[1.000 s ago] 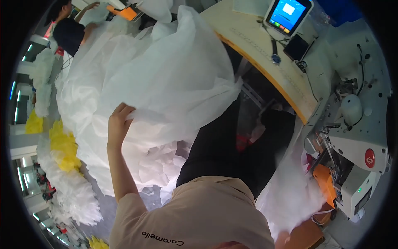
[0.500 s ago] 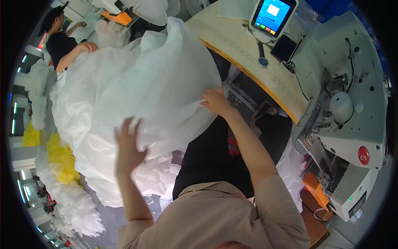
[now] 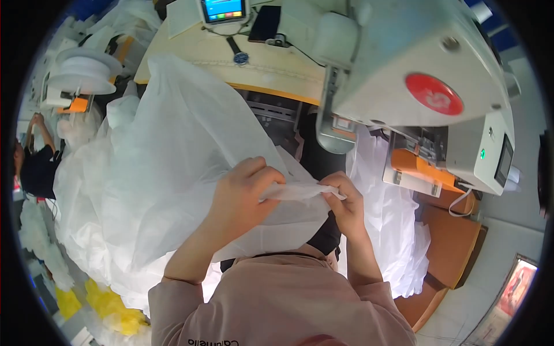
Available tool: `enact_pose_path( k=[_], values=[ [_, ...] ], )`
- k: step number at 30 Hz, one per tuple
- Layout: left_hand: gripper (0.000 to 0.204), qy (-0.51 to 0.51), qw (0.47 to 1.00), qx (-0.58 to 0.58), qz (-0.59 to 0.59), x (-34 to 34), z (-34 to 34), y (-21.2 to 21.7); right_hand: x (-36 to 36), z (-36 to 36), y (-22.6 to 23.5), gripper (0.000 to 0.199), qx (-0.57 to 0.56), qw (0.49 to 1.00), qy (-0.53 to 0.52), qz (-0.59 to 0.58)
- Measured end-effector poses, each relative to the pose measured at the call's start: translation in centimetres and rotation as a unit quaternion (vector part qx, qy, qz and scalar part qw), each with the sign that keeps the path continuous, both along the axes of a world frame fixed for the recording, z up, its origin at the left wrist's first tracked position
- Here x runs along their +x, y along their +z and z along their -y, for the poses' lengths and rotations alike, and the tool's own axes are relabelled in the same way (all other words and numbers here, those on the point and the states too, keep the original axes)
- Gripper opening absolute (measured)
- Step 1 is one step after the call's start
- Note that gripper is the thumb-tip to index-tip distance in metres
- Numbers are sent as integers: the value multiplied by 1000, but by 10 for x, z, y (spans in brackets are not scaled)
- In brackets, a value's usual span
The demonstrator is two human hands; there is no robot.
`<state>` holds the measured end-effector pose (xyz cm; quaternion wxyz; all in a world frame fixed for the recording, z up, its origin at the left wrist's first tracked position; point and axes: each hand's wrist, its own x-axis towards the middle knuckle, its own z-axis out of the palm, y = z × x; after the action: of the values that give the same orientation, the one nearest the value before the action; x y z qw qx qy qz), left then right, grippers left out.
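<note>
A big heap of thin white fabric (image 3: 173,132) covers my lap and spreads far to the left. Between my hands a folded edge of it is stretched in front of my waist. My left hand (image 3: 245,193) grips the fold with fingers curled over it. At the fold's right end, my right hand (image 3: 344,202) pinches the fabric between thumb and fingers. Just beyond and right of my right hand stands a white sewing machine (image 3: 398,75) with a rounded metal arm end.
A wooden worktable (image 3: 202,63) ahead carries a control screen (image 3: 224,10), a wristwatch (image 3: 239,56) and a black phone (image 3: 265,24). More white fabric (image 3: 381,225) hangs at right by a brown cardboard box (image 3: 450,248). Yellow fabric (image 3: 115,308) lies lower left; another person (image 3: 40,161) works far left.
My view has swung right toward the machine. My left hand, raised and open before, now grips the fabric. My right hand has shifted along to pinch the fold's end.
</note>
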<state>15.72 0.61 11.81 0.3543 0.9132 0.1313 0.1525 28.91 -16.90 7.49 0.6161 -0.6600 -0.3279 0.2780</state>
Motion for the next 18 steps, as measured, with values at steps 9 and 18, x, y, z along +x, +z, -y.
enact_pose_path(
  k=[9, 18],
  values=[
    [21, 55, 971, -206, -110, 22, -9, -1, 28, -1, -9, 19, -9, 893, 376, -245],
    [21, 0, 975, -207, -85, 31, 1, 6, 54, 5, -6, 22, 81, 958, 37, -271]
  ],
)
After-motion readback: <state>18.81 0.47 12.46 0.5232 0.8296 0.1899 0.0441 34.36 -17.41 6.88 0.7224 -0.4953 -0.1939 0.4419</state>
